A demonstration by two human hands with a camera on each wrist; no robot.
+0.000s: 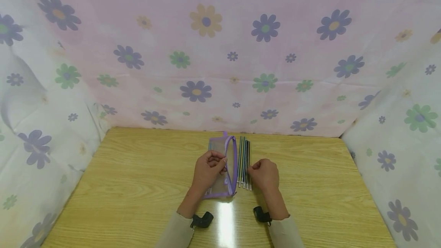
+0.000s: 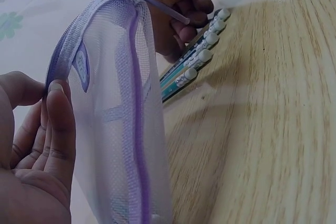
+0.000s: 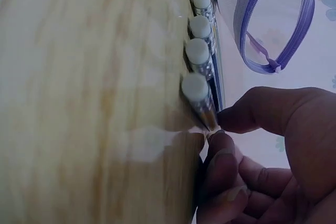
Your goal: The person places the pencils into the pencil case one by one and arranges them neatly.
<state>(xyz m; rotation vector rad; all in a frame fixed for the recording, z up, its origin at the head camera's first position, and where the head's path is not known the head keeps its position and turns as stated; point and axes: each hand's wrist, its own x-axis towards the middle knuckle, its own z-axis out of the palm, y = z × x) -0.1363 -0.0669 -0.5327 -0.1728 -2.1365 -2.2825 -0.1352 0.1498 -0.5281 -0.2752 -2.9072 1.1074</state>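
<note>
A mesh zip pouch [image 1: 218, 145] with purple trim lies on the table, its zipped mouth gaping toward the right. My left hand [image 1: 207, 168] pinches the edge of that mouth between thumb and fingers; the left wrist view shows the grip on the zipper band [image 2: 65, 56]. Just right of the pouch, several dark pencils [image 1: 244, 152] with white erasers lie side by side, eraser ends toward me. My right hand [image 1: 267, 173] pinches the rightmost pencil [image 3: 197, 90] near its eraser end. Slim pencil-like shapes [image 1: 211, 146] show faintly through the mesh.
The wood-grain table [image 1: 310, 179] extends to both sides and toward me. A flower-patterned cloth [image 1: 234, 64] rises behind it and at both sides. Dark wrist cameras [image 1: 203, 220] are strapped at both wrists.
</note>
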